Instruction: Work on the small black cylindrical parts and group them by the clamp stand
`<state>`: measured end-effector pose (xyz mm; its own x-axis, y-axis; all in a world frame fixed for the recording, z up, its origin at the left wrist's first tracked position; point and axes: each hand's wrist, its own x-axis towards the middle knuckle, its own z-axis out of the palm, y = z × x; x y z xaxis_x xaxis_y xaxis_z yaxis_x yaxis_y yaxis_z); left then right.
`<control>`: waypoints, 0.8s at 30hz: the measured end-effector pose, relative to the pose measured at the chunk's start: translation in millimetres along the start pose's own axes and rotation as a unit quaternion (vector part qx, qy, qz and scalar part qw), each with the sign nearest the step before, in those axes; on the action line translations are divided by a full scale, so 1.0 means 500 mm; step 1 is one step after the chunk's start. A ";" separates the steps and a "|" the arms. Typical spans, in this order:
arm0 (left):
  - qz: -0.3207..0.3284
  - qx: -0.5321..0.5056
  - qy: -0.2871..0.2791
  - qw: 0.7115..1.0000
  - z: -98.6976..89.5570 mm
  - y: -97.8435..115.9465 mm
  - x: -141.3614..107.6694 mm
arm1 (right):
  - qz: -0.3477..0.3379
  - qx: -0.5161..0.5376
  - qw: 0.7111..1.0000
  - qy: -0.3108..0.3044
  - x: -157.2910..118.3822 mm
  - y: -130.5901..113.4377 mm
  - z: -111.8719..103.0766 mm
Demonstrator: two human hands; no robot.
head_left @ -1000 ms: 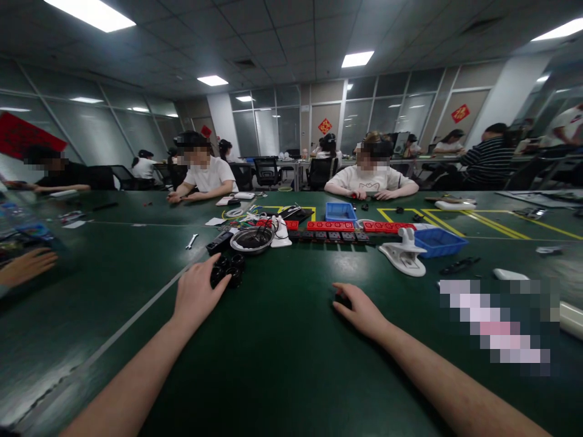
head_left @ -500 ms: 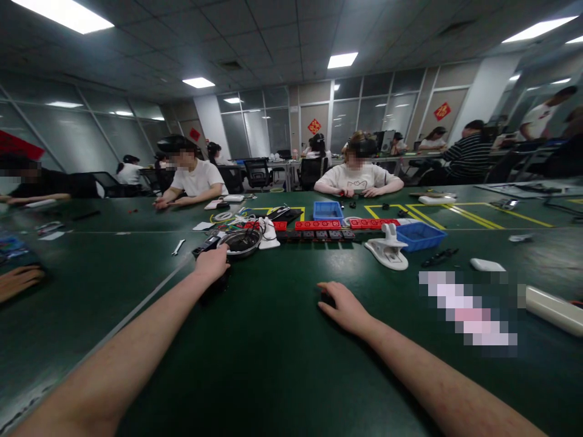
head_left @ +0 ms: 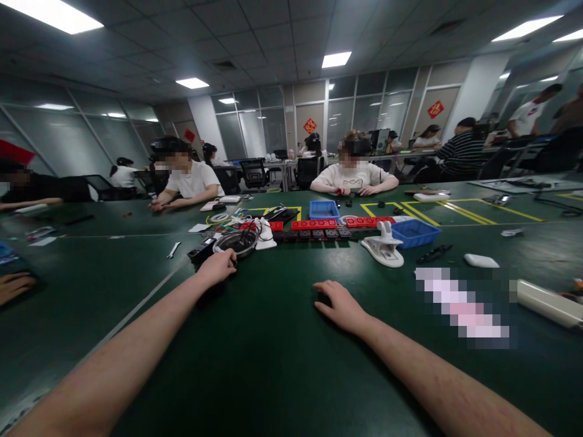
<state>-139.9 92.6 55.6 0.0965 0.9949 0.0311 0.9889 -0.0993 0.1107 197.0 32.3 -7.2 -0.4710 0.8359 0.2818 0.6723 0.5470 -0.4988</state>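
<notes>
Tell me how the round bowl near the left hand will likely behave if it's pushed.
The bowl would probably slide rather than tip, since it looks wide and low. Its shiny rim suggests a stiff edge that may be slippery to grip. The dark contents, too unclear to identify, could shift if jolted.

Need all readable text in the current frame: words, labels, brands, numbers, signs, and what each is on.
"福", as best it reads: right-hand red diamond sign, back wall.
Too small to read: middle red diamond sign.
Too blurred: red banner, far left edge.
Masked by pixelation: pink-and-white item.
No legible text on the black box or red strips.
No readable brands or numbers anywhere.
</notes>
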 end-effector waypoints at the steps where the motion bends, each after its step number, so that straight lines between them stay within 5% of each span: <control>1: 0.009 -0.014 -0.003 1.000 0.002 0.007 0.001 | -0.001 -0.001 1.000 0.000 0.000 0.000 0.000; 14: 0.157 -0.158 -0.110 0.969 0.014 0.195 0.004 | 0.011 -0.004 1.000 -0.002 -0.002 -0.002 -0.002; 24: 0.236 -0.200 -0.138 0.941 0.024 0.315 -0.023 | 0.030 0.046 0.998 0.026 -0.001 0.000 0.002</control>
<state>15.9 65.6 60.7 0.5940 0.8002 -0.0828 0.7123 -0.4752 0.5165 196.6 31.9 -8.1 -0.3994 0.8700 0.2891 0.6419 0.4905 -0.5893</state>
